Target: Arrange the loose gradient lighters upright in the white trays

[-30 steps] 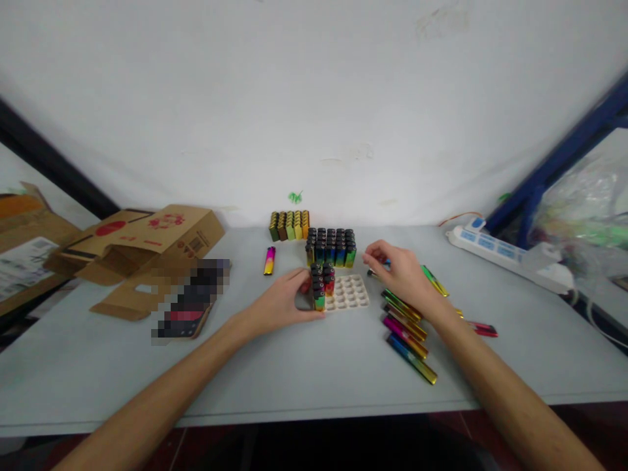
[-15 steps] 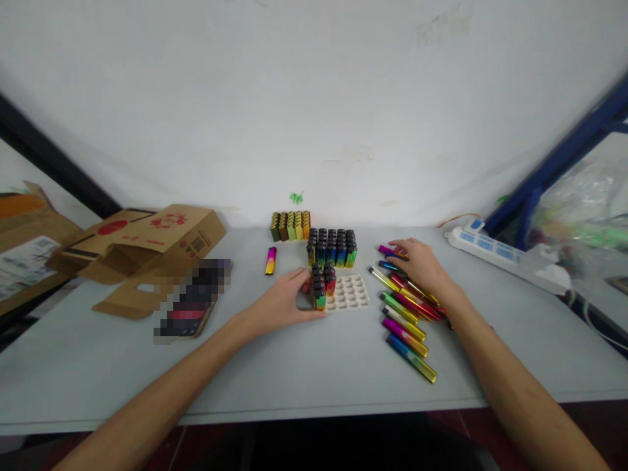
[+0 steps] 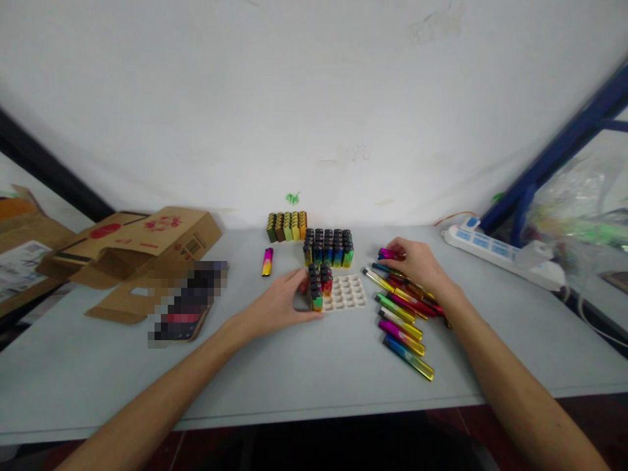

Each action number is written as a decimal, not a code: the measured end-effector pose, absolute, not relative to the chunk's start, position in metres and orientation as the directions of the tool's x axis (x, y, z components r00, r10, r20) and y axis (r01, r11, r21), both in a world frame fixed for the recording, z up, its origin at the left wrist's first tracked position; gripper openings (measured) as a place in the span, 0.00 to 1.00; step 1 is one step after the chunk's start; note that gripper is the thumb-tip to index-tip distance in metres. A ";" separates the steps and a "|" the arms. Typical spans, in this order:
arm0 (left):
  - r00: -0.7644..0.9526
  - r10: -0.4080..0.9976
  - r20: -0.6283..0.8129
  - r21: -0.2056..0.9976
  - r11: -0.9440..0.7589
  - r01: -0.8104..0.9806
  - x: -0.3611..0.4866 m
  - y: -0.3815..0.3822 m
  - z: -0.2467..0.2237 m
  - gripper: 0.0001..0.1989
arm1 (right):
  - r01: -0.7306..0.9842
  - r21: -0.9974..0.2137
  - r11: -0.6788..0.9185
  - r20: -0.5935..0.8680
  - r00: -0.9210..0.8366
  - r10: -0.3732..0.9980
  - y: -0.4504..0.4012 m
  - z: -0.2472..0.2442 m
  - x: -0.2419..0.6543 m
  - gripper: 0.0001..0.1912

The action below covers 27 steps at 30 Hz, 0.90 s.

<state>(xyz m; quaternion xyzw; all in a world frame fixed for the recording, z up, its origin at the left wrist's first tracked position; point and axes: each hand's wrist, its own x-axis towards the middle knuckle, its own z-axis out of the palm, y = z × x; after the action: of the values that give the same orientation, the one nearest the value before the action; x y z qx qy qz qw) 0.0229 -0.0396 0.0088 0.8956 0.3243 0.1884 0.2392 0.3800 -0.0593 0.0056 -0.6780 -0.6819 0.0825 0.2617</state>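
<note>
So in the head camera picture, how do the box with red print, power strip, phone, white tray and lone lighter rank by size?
Box with red print
Power strip and phone: too close to rank
White tray, going by its visible part
Lone lighter

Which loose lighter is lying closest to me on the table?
The blue and gold one, at the near end of the pile; every other loose lighter lies farther back.

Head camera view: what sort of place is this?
Probably a small packing or sorting workstation: upright cigarette lighters stand in rows, a white pocketed tray is partly filled, and an opened cardboard box lies on the table.
</note>
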 end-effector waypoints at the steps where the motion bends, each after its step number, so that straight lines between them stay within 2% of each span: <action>1: 0.722 0.668 0.180 0.549 -0.678 0.490 0.023 -0.039 0.009 0.25 | 0.872 -0.484 0.078 0.251 0.053 0.966 -0.059 0.007 0.380 0.12; 8: 0.729 0.658 0.188 0.548 -0.686 0.478 0.023 -0.039 0.007 0.24 | 0.824 -0.551 0.131 0.353 0.088 0.932 -0.065 0.018 0.374 0.12; 11: 0.730 0.659 0.183 0.547 -0.685 0.481 0.022 -0.038 0.006 0.24 | 0.748 -0.645 0.155 0.322 0.082 0.943 -0.070 0.024 0.369 0.15; 14: 0.733 0.657 0.179 0.545 -0.686 0.482 0.022 -0.038 0.007 0.25 | 0.653 -0.733 0.192 0.258 0.005 0.966 -0.074 0.027 0.360 0.16; 19: 0.742 0.644 0.186 0.539 -0.698 0.471 0.023 -0.038 0.008 0.24 | 0.565 -0.774 0.286 0.345 -0.003 0.939 -0.076 0.025 0.340 0.19; 23: 0.743 0.640 0.197 0.532 -0.706 0.467 0.023 -0.038 0.008 0.25 | 0.453 -0.859 0.239 0.286 0.037 0.957 -0.081 0.026 0.322 0.27; 27: 0.741 0.641 0.198 0.529 -0.707 0.470 0.022 -0.037 0.006 0.24 | 0.496 -0.842 0.212 0.285 0.074 0.956 -0.087 0.030 0.307 0.30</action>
<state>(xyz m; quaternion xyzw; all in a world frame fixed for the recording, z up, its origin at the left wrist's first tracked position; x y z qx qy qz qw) 0.0222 -0.0375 0.0063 0.9046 0.3072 0.1872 0.2285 0.3069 -0.0873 0.0295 -0.5743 -0.6318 0.2529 0.4550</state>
